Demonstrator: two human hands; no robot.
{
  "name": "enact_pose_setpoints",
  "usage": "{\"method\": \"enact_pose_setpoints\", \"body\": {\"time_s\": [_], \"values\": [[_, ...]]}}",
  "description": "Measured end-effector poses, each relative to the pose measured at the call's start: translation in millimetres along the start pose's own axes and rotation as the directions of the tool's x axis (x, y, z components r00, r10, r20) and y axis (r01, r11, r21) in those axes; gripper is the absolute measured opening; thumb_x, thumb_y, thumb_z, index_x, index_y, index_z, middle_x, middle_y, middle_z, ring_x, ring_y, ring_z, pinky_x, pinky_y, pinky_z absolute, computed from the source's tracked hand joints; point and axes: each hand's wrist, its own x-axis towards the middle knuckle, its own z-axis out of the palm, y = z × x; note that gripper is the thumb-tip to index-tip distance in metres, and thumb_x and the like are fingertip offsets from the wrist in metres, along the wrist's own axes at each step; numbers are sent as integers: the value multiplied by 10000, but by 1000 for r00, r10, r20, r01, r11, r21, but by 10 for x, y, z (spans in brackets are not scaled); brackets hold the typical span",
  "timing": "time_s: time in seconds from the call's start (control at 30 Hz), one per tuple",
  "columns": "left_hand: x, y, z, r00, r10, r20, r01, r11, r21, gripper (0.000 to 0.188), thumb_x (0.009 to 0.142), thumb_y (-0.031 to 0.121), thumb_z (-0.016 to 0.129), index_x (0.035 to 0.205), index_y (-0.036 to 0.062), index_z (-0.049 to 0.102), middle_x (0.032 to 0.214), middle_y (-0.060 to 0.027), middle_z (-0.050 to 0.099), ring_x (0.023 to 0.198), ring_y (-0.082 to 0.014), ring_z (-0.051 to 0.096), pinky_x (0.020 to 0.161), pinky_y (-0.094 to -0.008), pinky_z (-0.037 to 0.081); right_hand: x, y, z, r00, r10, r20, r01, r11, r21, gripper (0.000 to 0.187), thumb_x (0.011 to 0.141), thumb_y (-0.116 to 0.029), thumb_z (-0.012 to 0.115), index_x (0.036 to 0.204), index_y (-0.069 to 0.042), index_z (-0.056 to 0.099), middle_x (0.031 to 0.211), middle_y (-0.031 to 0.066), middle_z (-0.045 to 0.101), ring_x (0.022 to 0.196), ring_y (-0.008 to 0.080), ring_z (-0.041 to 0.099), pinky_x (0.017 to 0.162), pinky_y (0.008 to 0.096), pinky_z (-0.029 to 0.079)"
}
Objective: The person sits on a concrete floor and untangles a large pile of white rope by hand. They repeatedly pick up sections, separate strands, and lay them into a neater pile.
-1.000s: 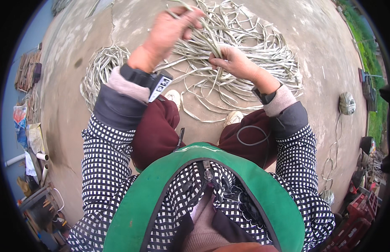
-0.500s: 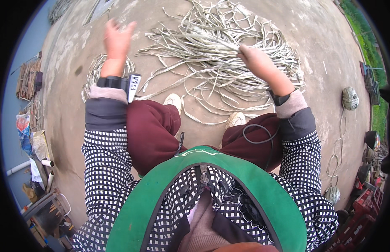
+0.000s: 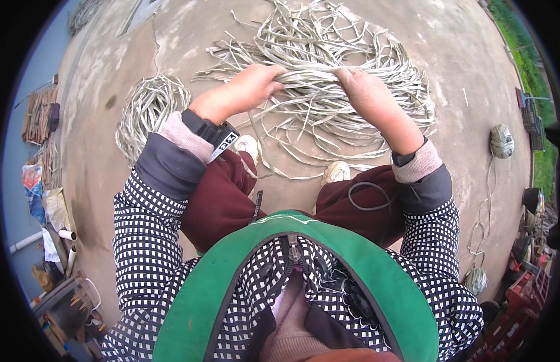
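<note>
Left hand [image 3: 246, 90] back rightward, pale strands [image 3: 313, 77] in grasp

The left hand [image 3: 251, 86] — spread open near the smaller coil [image 3: 148, 114] 0.5 s ago — is back at the pale strands [image 3: 313, 77].
</note>
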Motion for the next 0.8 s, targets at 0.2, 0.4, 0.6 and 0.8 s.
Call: {"method": "enact_pose_setpoints", "body": {"time_s": [0.2,0.4,0.6,0.8], "values": [[57,124,169,996,89,8,-89,996,-22,193,886,134,562,1061,53,580,770,-142,621,684,-274,617,657,-380,484,-12,-71,17,988,-64,-139,91,976,199,173,855,-120,563,1013,-53,541,861,155,629,792,346,621,671,418,502],[-5,3,23,994,104,-42,-100,991,91,219,935,196,491,1114,96,569,828,-144,633,774,-322,621,691,-389,493,-100,116,-216,967,218,-131,-103,808,581,58,871,-69,587,904,-24,599,666,48,612,561,109,581,518,265,451],[45,72,193,957,290,-26,-284,948,145,202,930,195,479,1067,73,564,883,-169,623,845,-360,598,737,-422,475,-32,-141,-93,989,120,-89,-20,696,718,76,884,-58,562,939,-14,591,651,52,612,528,112,575,509,253,461],[29,185,190,967,254,35,-256,960,110,204,932,157,482,1090,51,554,877,-158,628,831,-349,604,724,-397,478,-36,-278,-141,990,84,-111,31,643,765,179,872,-34,575,1047,-3,558,726,58,630,604,111,593,575,236,481]]}}
